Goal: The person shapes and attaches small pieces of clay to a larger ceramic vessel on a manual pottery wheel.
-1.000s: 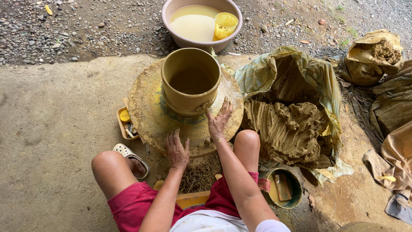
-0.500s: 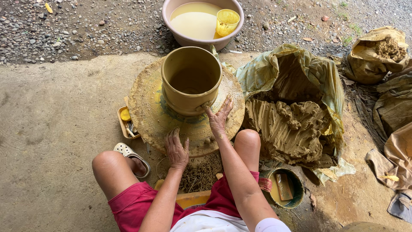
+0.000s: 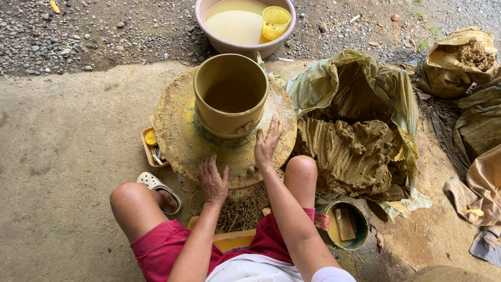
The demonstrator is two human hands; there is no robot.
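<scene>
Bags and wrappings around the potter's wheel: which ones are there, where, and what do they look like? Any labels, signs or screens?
Plastic sheet: right of the wheel, olive-green, crumpled, open around a brown clay mass.
Sack: upper right on the ground, tan, open, holding fibrous brown material.
Wrappings: far right edge, brown, folded and crumpled.
No labels, signs or screens show.

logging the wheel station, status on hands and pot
Left hand flat on wheel disc near edge, open. Right hand spread on disc beside clay pot, open. Pot upright at disc centre. Clay heap right of wheel, apart.
</scene>
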